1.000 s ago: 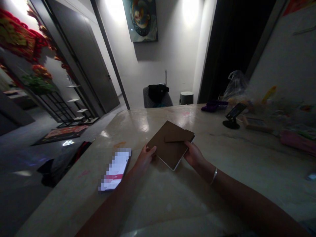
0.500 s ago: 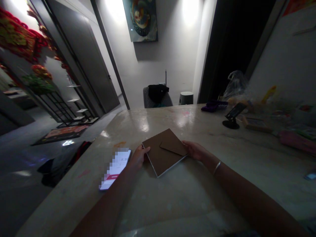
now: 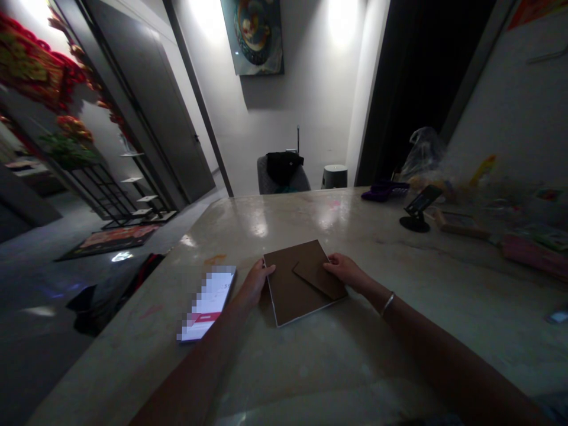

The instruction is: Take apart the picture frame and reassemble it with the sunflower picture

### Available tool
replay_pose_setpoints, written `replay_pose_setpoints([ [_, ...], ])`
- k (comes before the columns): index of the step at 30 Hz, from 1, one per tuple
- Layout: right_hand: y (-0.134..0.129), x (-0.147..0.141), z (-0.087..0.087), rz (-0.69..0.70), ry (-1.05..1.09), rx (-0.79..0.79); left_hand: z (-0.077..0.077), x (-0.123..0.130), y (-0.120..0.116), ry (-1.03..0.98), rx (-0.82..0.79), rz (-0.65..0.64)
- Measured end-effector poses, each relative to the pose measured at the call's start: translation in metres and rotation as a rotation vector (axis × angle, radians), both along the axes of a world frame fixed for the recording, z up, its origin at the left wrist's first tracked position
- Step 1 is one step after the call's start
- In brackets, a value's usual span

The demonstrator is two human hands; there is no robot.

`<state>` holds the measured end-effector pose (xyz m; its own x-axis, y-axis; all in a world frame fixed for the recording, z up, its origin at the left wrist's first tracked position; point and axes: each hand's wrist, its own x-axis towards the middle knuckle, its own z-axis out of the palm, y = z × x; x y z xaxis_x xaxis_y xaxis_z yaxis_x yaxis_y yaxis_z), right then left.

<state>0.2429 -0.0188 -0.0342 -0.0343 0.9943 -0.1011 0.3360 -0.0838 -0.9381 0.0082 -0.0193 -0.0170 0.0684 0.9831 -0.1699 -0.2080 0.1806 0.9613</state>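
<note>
Compared with half a second ago, the brown panel (image 3: 288,299) has turned slightly clockwise and shifted a little right and nearer the person. It is held over the middle of the worktop (image 3: 293,376); whether it touches cannot be told. The left hand (image 3: 254,283) pinches its left edge by the far-left corner; the right hand (image 3: 349,273) grips its right edge, thumb near the raised flap (image 3: 316,277). Pressing there could crease the flap, and since both grips sit far up, the near edge could dip. A leftward swing could nudge the phone (image 3: 212,305) near the worktop's left edge.
</note>
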Motion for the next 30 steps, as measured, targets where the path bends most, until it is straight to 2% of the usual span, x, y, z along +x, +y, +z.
replay_pose_setpoints([
  [3, -0.002, -0.004, -0.003, -0.016, -0.208, 0.175, -0.002, 0.0, 0.002, 0.007, -0.012, 0.013],
  [7, -0.009, -0.007, -0.004, 0.029, -0.493, 0.493, -0.003, 0.0, 0.003, 0.027, -0.042, 0.011],
  [9, -0.014, -0.01, -0.002, 0.063, -0.574, 0.556, -0.003, 0.0, 0.003, 0.03, -0.04, 0.016],
  [13, -0.026, -0.02, 0.005, 0.138, -0.645, 0.582, -0.002, -0.001, 0.001, 0.052, -0.051, 0.012],
  [18, -0.038, -0.033, 0.012, 0.295, -0.667, 0.581, 0.0, -0.003, 0.0, 0.028, -0.068, -0.009],
  [25, -0.03, -0.024, 0.014, 0.171, -0.646, 0.563, -0.004, 0.004, 0.0, -0.215, -0.127, -0.152],
  [30, -0.023, -0.016, 0.011, 0.128, -0.65, 0.558, -0.002, 0.012, -0.007, -0.235, -0.164, -0.253],
])
